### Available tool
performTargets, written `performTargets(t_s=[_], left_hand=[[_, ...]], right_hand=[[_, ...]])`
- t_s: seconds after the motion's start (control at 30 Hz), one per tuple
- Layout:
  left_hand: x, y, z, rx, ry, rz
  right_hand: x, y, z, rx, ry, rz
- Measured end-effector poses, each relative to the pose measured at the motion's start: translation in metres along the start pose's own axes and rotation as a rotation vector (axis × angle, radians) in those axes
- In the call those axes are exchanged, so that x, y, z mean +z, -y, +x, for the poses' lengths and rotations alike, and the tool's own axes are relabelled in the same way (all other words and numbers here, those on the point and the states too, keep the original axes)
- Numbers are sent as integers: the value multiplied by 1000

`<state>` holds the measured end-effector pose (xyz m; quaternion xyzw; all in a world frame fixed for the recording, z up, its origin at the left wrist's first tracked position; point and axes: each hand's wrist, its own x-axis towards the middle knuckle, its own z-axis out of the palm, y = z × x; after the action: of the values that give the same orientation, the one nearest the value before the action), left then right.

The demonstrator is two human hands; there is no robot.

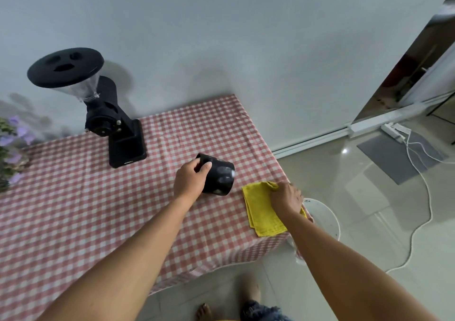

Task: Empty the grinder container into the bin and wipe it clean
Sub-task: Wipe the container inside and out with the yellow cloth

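My left hand [190,180] grips the black grinder container [220,176] by its rim and holds it tilted on its side just above the checked tablecloth [98,197]. Pale smudges show on the container's wall. My right hand [286,197] rests on a folded yellow cloth [261,210] that lies at the table's right edge, with the fingers pinching its far corner. A white round bin [325,219] stands on the floor just right of the table, partly hidden by my right arm.
The black coffee grinder [108,121] with a clear hopper stands at the back left of the table. Purple flowers [12,148] sit at the far left edge. A white cable [428,197] and a power strip [394,131] lie on the tiled floor at right.
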<state>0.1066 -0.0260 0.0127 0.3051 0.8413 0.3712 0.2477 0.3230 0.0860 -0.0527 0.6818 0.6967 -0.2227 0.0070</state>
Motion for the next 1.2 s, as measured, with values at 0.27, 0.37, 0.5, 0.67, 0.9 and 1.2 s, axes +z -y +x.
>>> performTargets(t_s=[0.27, 0.37, 0.5, 0.67, 0.9, 1.2], left_hand=[[-3, -8, -4, -38, 16, -99], [-2, -13, -4, -52, 39, -127], [-1, -17, -4, -67, 47, -162], [-3, -17, -4, -101, 75, -239], [-16, -3, -11, -112, 162, -349], [-20, 7, -21, -73, 174, -368]], right_hand=[[-16, 7, -15, -40, -41, 199], [-29, 20, -20, -53, -78, 371], [-47, 51, -27, -124, -121, 588], [-54, 87, -49, -251, -12, 742], [5, 80, -84, -600, 240, 480], [12, 90, -65, -516, 254, 448]])
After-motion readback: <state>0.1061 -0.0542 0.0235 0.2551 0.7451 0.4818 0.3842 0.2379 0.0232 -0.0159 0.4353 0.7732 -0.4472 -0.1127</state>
